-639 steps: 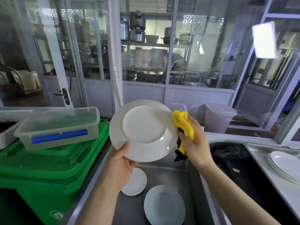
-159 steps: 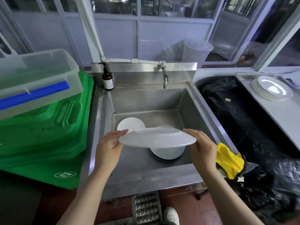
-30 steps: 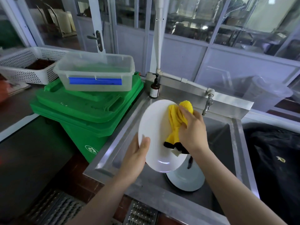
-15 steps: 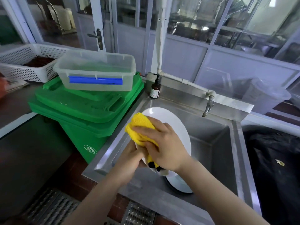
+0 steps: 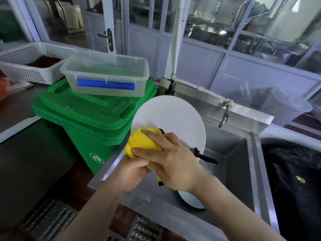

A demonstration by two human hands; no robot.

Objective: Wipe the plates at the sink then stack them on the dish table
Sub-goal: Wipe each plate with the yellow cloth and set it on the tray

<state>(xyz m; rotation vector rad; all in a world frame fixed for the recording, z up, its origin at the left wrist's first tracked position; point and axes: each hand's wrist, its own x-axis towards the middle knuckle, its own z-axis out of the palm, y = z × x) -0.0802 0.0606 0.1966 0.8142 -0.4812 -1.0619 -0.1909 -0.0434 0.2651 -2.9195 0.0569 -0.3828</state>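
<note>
White plate (image 5: 171, 119) centre frame, tilted over sink (image 5: 231, 153). Left hand (image 5: 129, 173) grips its lower edge — fingers partly hidden by right hand. Right hand (image 5: 171, 160) clutches yellow cloth (image 5: 141, 142), pressing it on plate's lower left. Second plate (image 5: 189, 200) in sink bottom, mostly hidden under right wrist. Green bin (image 5: 97, 119) left of plate — white recycling-figure logo, no readable words. Brown pump bottle (image 5: 170, 89) behind plate, label unreadable.

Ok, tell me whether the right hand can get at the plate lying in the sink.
Probably not yet: the right hand holds the yellow cloth against the raised plate, above the plate in the sink.
</note>
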